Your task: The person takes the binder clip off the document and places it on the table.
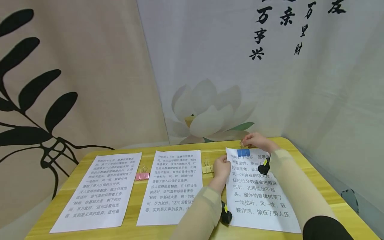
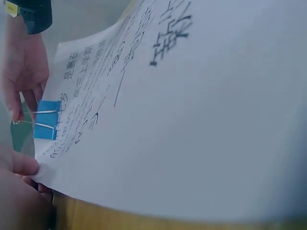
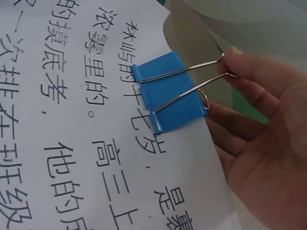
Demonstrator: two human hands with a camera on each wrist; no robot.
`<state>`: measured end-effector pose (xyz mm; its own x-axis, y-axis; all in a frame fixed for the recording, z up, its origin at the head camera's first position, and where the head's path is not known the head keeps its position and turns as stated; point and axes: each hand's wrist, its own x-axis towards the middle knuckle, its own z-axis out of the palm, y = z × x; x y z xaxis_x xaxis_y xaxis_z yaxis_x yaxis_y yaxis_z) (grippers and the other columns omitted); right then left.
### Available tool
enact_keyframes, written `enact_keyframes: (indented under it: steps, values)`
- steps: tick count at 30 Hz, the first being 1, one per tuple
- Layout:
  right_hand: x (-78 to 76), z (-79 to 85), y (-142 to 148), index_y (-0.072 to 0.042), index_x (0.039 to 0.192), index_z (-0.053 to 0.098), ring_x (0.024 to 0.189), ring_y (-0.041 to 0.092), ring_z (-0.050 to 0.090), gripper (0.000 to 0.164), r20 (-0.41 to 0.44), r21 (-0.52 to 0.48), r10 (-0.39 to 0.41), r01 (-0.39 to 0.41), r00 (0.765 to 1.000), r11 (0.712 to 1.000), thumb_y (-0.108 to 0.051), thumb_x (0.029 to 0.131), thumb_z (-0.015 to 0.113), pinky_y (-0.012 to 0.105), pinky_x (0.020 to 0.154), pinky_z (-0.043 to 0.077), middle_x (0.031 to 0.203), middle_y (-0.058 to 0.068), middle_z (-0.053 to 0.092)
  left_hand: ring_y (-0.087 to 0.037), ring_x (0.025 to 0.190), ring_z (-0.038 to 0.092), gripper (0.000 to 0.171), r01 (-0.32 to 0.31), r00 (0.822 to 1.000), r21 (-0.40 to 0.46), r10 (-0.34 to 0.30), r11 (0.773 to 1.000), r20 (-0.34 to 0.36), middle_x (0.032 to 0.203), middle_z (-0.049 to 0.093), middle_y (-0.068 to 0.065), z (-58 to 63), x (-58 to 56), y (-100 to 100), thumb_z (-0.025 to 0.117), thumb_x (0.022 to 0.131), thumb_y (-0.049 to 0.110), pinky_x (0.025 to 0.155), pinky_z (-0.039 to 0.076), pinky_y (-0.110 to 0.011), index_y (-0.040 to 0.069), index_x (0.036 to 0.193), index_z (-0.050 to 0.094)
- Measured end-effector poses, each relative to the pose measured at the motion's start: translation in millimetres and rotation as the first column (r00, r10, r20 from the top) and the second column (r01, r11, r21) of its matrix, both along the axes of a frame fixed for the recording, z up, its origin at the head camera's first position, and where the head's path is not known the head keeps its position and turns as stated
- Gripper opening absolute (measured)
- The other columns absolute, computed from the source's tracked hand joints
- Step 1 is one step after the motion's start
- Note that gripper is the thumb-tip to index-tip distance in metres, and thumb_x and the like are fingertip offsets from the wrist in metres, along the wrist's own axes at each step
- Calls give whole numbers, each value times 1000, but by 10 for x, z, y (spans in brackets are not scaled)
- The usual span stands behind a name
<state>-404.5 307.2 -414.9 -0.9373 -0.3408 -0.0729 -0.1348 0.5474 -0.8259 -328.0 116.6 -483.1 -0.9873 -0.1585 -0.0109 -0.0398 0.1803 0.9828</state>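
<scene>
A blue binder clip (image 3: 184,103) sits over the top edge of the rightmost printed sheet (image 1: 258,206). My right hand (image 1: 258,141) holds the clip by its wire handles, with the thumb against the end of one handle in the right wrist view. At the sheet's upper left edge, my left hand (image 1: 222,169) pinches the paper between thumb and fingers. The paper bows upward in the left wrist view, where the blue clip (image 2: 47,120) grips its far end. Behind the paper, some fingers of both hands are hidden.
Two more printed sheets lie to the left, one at the far left (image 1: 96,193) and one in the middle (image 1: 172,186). A pink binder clip (image 1: 142,176) lies between them. Beside my left hand is a yellow binder clip (image 1: 207,169). Behind the yellow table (image 1: 135,216) hangs a printed curtain (image 1: 120,83).
</scene>
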Motion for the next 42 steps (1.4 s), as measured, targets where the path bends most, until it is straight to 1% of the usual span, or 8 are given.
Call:
enact_keyframes:
  steps: [7, 13, 17, 22, 28, 34, 38, 42]
  values:
    - [-25, -10, 23, 15, 119, 54, 118, 43, 52, 35, 103, -92, 23, -14, 994, 996, -10, 94, 61, 44, 100, 44, 127, 31, 52, -19, 85, 64, 35, 0, 1000, -8, 0, 1000, 1, 99, 70, -9, -5, -4, -2, 57, 83, -4, 75, 54, -29, 0, 116, 68]
    - [-23, -17, 21, 7, 144, 34, 118, 34, 55, 65, 148, -65, 28, -19, 989, 998, -16, 93, 66, 45, 101, 43, 141, 30, 42, -18, 85, 64, 34, 12, 1000, -10, -12, 1000, 7, 99, 70, -9, -6, 4, 6, 58, 83, -4, 75, 55, -28, 0, 116, 68]
    - [-15, -9, 27, 11, 143, 34, 113, 30, 58, 72, 146, -2, 17, -17, 989, 1000, -23, 91, 69, 47, 102, 42, 135, 26, 51, -18, 84, 64, 34, 14, 1000, -14, -14, 1000, 11, 99, 70, -9, -6, 11, 14, 58, 84, -3, 74, 55, -28, 1, 116, 68]
    - [-13, 2, 32, 15, 136, 41, 105, 27, 61, 69, 149, 69, -22, 12, 989, 998, -27, 89, 70, 47, 101, 43, 119, 19, 63, -18, 84, 64, 35, 12, 1000, -25, -12, 1000, 1, 100, 70, -9, -15, 18, 15, 58, 83, -4, 74, 54, -28, 1, 116, 68]
    - [-40, -2, 38, 13, 134, 47, 103, 27, 63, 63, 84, 120, -5, -5, 996, 993, -28, 91, 69, 44, 96, 47, 121, 19, 63, -18, 85, 64, 34, 9, 1000, -42, -10, 999, -13, 99, 70, -9, -9, 15, 5, 58, 83, -4, 74, 54, -28, 1, 116, 69]
    - [-41, 4, 43, 12, 134, 47, 110, 33, 59, 59, -10, 124, -4, 5, 1000, 992, -26, 93, 66, 48, 99, 44, 126, 24, 58, -19, 86, 65, 34, 14, 1000, -22, -14, 1000, -12, 102, 70, -10, 16, 4, -5, 57, 86, -3, 75, 55, -28, 0, 118, 67]
    - [-20, 12, 39, 11, 135, 47, 115, 37, 55, 57, -53, 88, -51, 56, 997, 995, -25, 95, 64, 50, 102, 41, 131, 27, 54, -18, 85, 64, 33, 8, 1000, -29, -8, 1000, -13, 101, 70, -8, 3, -3, -6, 57, 85, -3, 74, 54, -27, 1, 117, 68]
    - [-21, 46, 54, 8, 135, 48, 115, 36, 54, 59, -113, 55, -111, 118, 987, 991, -31, 94, 65, 50, 101, 41, 130, 25, 55, -19, 88, 64, 32, -7, 1000, -31, 6, 999, -14, 101, 70, -9, -10, -15, -6, 57, 87, -2, 77, 54, -29, 1, 117, 67]
